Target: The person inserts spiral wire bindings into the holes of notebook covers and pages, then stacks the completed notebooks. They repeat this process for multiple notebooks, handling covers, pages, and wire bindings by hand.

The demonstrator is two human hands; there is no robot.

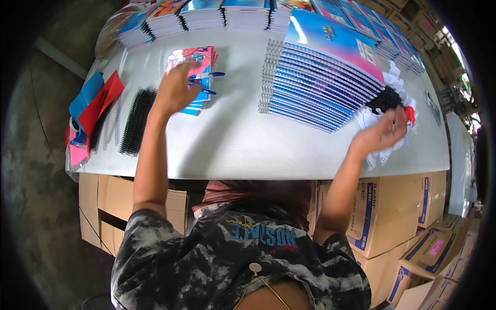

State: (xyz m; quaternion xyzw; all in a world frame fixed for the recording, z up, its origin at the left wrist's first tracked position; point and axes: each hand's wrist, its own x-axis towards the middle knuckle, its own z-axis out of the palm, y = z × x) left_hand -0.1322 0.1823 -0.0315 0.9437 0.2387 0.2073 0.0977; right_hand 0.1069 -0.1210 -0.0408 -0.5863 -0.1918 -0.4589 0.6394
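My left hand (pixel 178 89) is over a small stack of colourful printed booklets (pixel 194 109) at the left of the table, thumb and fingers apart. Right beside its fingertips lies a blue-handled hand tool (pixel 211 75), like pliers or cutters; its head is partly hidden by the hand. My right hand (pixel 381 135), slightly blurred, hovers with fingers stretched beside crumpled white scraps (pixel 380 155), a black bundle (pixel 385 99) and a red piece (pixel 409 114). To its left, a fanned row of spiral notebooks (pixel 320 85) with blue and pink covers shows wire coils along the left edge.
Stacks of notebooks (pixel 245 15) line the table's far edge. Black coils (pixel 138 121), clear coils (pixel 111 124), and red and blue sheets (pixel 101 101) with a tape roll (pixel 77 126) lie at left. Cardboard boxes (pixel 392 206) stand below the table (pixel 227 150).
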